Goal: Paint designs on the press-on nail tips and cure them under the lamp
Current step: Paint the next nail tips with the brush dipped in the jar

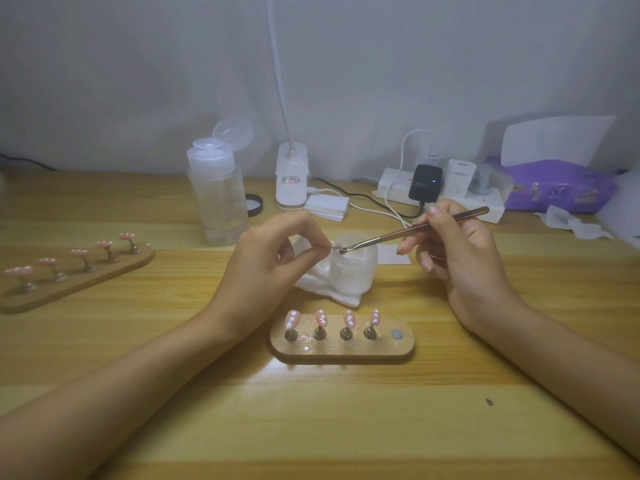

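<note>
My left hand (273, 251) pinches a small nail tip (336, 245) between thumb and forefinger, above a small frosted jar (353, 271). My right hand (453, 244) holds a thin metal brush (415, 230) like a pen, with its tip touching the nail tip. In front of me a wooden stand (341, 351) carries several pink nail tips (320, 318) with white dots on small metal posts; its rightmost spot shows only a bare magnet. A second wooden stand (76, 271) with several pink tips lies at the left.
A white wipe (318, 278) lies under the jar. Behind stand a clear pump bottle (218, 192) with its lid flipped up, a white lamp base (291, 178), a pad stack (327, 206), a power strip (446, 195) with chargers and cables, and a purple tissue pack (554, 188).
</note>
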The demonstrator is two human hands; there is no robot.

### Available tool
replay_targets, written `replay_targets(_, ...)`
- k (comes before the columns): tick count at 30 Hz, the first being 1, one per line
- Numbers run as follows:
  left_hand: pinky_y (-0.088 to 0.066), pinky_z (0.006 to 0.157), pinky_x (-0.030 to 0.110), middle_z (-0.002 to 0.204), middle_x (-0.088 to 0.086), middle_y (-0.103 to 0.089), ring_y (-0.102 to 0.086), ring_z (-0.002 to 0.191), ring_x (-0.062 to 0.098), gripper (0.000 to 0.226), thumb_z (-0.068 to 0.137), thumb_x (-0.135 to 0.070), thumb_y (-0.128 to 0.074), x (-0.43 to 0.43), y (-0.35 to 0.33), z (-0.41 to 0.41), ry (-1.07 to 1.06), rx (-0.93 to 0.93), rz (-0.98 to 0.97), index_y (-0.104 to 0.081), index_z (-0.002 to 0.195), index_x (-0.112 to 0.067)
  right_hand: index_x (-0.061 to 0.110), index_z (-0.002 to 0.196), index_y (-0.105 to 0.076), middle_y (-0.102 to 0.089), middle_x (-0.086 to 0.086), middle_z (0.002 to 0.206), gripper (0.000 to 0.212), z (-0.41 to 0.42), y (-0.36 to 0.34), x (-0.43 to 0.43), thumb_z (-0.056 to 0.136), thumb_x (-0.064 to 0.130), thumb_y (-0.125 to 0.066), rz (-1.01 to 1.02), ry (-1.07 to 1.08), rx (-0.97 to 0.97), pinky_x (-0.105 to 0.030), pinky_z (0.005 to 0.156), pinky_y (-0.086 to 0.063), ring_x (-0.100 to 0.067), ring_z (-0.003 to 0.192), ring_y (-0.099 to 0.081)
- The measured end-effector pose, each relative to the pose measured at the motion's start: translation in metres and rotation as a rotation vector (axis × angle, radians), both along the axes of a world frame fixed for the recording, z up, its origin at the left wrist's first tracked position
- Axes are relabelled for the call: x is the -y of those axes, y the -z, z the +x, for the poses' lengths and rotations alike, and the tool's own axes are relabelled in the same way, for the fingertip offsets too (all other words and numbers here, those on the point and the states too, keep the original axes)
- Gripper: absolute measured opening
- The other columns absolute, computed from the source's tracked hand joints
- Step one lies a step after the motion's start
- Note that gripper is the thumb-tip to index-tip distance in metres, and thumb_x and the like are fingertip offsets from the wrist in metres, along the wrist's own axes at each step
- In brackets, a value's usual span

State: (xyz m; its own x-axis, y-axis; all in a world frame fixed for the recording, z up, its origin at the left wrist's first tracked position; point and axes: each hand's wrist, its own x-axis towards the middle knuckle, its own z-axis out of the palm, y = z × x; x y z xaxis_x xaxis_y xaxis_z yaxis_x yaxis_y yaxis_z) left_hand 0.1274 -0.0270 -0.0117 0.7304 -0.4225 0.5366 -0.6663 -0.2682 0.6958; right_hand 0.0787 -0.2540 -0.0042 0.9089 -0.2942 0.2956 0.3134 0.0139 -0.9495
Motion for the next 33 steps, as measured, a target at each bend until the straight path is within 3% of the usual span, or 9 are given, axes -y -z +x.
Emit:
replay_targets(6,-0.034,0.060,0.014,0.090,-0.009,-0.069,-0.040,0.054,0.009,0.012,0.089,-0.012,-0.072,0.000,0.000,0.000,0.005,-0.005,-0.002,-0.067,0.082,-0.019,0.021,0.078,-0.054,-0.071,-0.006,0.065,0.028,-0.001,-0.002,0.001,0.104,0.028,-0.046,0.059,-0.025,0.071,-0.013,0.037,-0.029,-0.009,0.039,-0.042)
replay_targets(16,-0.035,0.060,0.014,0.088,-0.012,-0.066,-0.040,0.054,0.009,0.011,0.089,-0.011,-0.073,0.001,0.000,0.000,-0.002,0.002,-0.009,-0.067,0.083,-0.018,0.018,0.080,-0.051,-0.070,-0.006,0.064,0.027,-0.001,-0.001,0.000,0.106,0.024,-0.044,-0.022,-0.011,-0.006,-0.013,0.039,-0.030,-0.009,0.039,-0.040)
replay_targets(26,-0.038,0.061,0.017,0.090,-0.009,-0.067,-0.042,0.055,0.010,0.009,0.089,-0.013,-0.073,0.000,0.000,-0.001,-0.004,0.011,0.000,-0.067,0.084,-0.018,0.025,0.064,-0.053,-0.054,0.000,0.046,0.041,-0.002,-0.027,0.022,0.103,0.018,-0.044,-0.022,0.147,0.087,-0.015,0.038,-0.029,-0.010,0.037,-0.039)
replay_targets(30,-0.038,0.060,0.017,0.090,-0.009,-0.067,-0.040,0.054,0.010,0.010,0.089,-0.015,-0.073,0.000,0.000,0.000,-0.005,0.003,-0.008,-0.067,0.083,-0.020,0.026,0.069,-0.057,-0.059,0.000,0.056,0.034,-0.003,-0.029,0.026,0.098,0.017,-0.041,-0.050,0.013,0.178,-0.020,0.043,-0.039,-0.016,0.050,-0.053)
replay_targets(33,-0.037,0.060,0.016,0.089,-0.011,-0.067,-0.041,0.055,0.009,0.011,0.089,-0.013,-0.073,0.000,0.001,0.000,-0.011,0.006,0.002,-0.066,0.083,-0.020,0.025,0.079,-0.060,-0.063,-0.005,0.067,0.025,-0.006,-0.027,0.023,0.092,0.013,-0.042,-0.217,-0.132,0.293,-0.025,0.050,-0.048,-0.022,0.058,-0.061)
